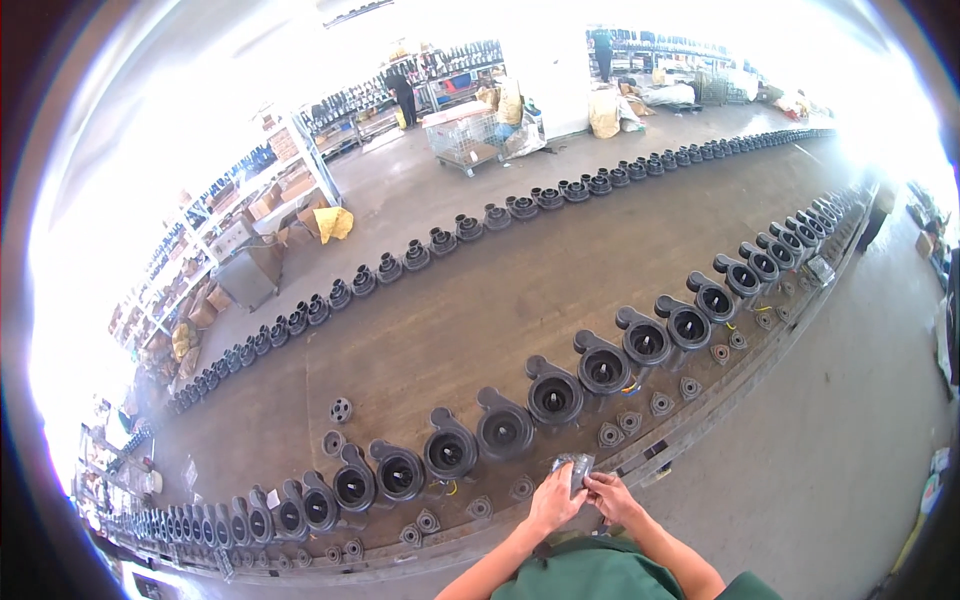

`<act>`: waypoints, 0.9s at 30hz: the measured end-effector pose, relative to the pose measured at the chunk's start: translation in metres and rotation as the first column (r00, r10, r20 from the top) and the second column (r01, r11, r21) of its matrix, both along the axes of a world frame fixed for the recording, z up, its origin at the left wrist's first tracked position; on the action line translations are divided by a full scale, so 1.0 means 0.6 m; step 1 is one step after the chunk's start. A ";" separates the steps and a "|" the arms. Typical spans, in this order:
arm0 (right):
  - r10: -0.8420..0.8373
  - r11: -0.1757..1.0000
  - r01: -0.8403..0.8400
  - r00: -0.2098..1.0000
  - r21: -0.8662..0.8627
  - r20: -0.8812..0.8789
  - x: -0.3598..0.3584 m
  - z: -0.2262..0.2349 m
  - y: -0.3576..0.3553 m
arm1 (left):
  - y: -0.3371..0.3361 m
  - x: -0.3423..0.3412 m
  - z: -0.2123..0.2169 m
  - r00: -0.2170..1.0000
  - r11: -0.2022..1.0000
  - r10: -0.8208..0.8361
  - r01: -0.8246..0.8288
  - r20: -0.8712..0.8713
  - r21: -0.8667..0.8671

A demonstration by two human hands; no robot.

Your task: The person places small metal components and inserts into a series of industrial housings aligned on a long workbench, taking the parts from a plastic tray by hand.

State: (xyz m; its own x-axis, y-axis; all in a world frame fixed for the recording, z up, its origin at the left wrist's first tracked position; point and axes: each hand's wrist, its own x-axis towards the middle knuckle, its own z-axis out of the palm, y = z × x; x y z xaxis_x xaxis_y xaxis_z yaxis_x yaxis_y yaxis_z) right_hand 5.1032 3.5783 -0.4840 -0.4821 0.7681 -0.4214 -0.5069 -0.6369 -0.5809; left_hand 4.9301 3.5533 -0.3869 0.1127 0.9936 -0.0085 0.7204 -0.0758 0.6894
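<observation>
A small, shiny, greyish packet [581,468], apparently of plastic, is at the near edge of the scene, right of the middle, in front of the wearer's body. Both hands are on it. The left hand [553,503] has its fingers bent over the packet's left side; the right hand [610,497] pinches its right side, thumb and fingers nearly together. What the packet contains is too small to tell.

The hands are over the near edge of a broad brown worktable [430,320]. Just beyond them, slightly left, is a dark round housing [505,430] with a short spout, one of a long curved row running from near left to far right. The next one to the right, another dark housing [553,392], has a pale stub standing in its bowl. Small rounded triangular parts lie on the near side of this row; one triangular part [611,435] is near the right hand, and another triangular part [522,487] lies left of the left hand.

Farther left, two small discs [341,410] lie just beside each other behind the row. A second row of dark parts [470,228] lines the table's far side. Beyond it are a wire cart [470,145], a yellow bag [333,223] at the left, and a person in dark clothing [402,95] by loaded shelves.

The wearer's green garment [590,572] shows at the near edge.
</observation>
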 end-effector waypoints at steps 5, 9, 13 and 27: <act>0.046 0.997 -0.049 0.998 0.055 0.040 0.003 -0.009 0.002 | -0.007 -0.003 0.010 1.000 1.000 0.009 -0.009 -0.006 0.008; -0.031 0.999 0.030 0.996 -0.018 -0.085 -0.019 -0.020 -0.007 | -0.010 -0.002 0.008 0.999 1.000 0.019 -0.019 -0.030 0.019; -0.031 0.997 0.013 0.970 -0.076 -0.241 -0.033 -0.032 -0.011 | -0.010 -0.004 0.002 0.998 0.998 0.058 -0.058 0.017 0.003; -0.015 0.994 0.001 0.993 -0.113 -0.121 -0.078 -0.031 -0.009 | 0.005 -0.037 -0.033 0.965 0.983 0.184 -0.180 0.188 -0.036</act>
State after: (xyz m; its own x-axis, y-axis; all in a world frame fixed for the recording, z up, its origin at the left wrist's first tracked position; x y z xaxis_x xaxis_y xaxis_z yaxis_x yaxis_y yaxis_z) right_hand 5.0566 3.5728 -0.5028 -0.5291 0.7230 -0.4442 -0.5745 -0.6905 -0.4395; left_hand 4.9080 3.5565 -0.4068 -0.0690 0.9974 -0.0228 0.5767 0.0585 0.8149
